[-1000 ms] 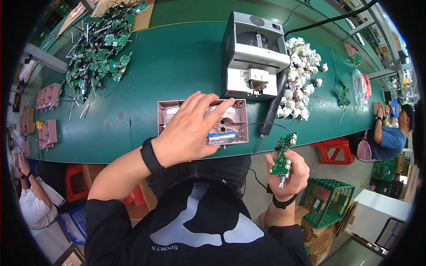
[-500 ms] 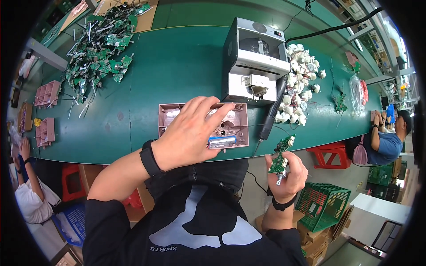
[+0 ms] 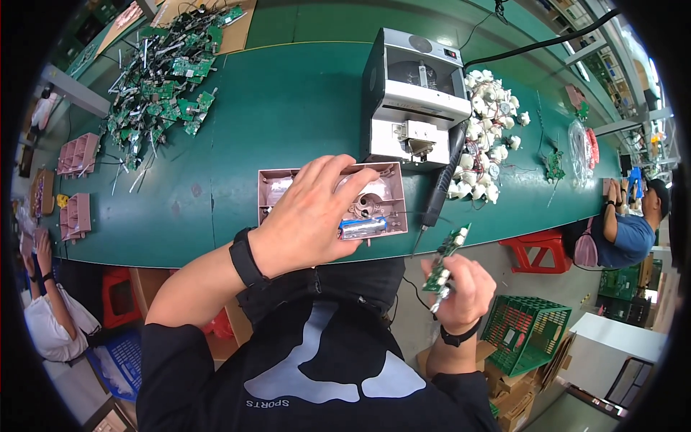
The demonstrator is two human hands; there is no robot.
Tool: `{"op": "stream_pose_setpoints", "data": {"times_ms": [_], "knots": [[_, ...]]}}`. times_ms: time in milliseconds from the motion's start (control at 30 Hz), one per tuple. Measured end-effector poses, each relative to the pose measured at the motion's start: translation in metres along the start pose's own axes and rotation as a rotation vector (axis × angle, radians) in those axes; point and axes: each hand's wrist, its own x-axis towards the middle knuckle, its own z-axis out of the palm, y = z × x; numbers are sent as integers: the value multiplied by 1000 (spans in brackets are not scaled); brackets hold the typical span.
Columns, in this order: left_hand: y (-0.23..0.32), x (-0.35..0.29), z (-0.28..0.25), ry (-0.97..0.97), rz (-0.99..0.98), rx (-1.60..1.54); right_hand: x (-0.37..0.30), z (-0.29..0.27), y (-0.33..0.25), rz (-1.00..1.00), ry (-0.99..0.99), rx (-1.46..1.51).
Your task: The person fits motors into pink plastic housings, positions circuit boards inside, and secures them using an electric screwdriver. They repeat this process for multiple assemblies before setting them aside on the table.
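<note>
A pink plastic housing (image 3: 397, 186) lies open side up at the front edge of the green table. My left hand (image 3: 302, 212) grips it from above, its palm and fingers covering the left half. Inside it, close to my thumb, sits a cylindrical battery (image 3: 363, 229) in silver and blue wrap. My right hand (image 3: 466, 294) pinches a green circuit board (image 3: 445, 265) beyond the table edge, tilted and slightly blurred. A thin dark wire runs from the housing toward the board. Between them, a black soldering iron (image 3: 445, 183) slants down, tip pointing at me.
Behind the housing stands a grey and white machine (image 3: 414, 108). White parts with wires (image 3: 489, 144) are heaped to its right. Many circuit boards (image 3: 169, 86) pile up at the far left, near pink housings (image 3: 78, 155). A co-worker (image 3: 626, 230) sits at right; a green crate (image 3: 529, 331) stands below.
My right hand has turned the circuit board and shifted it slightly left. My left hand stays on the housing, which has barely moved.
</note>
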Motion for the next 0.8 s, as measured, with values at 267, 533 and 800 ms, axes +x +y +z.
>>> {"op": "stream_pose_setpoints", "data": {"times_ms": [267, 533, 800], "knots": [[8, -3, -7, 53, 35, -32, 5, 7, -18, -106, -201, 142], [12, -6, -11, 95, 52, -43, 0, 2, -22, -124, -173, 77], [14, -5, -11, 91, 38, -56, -3, -15, -21, -118, -194, 35]]}}
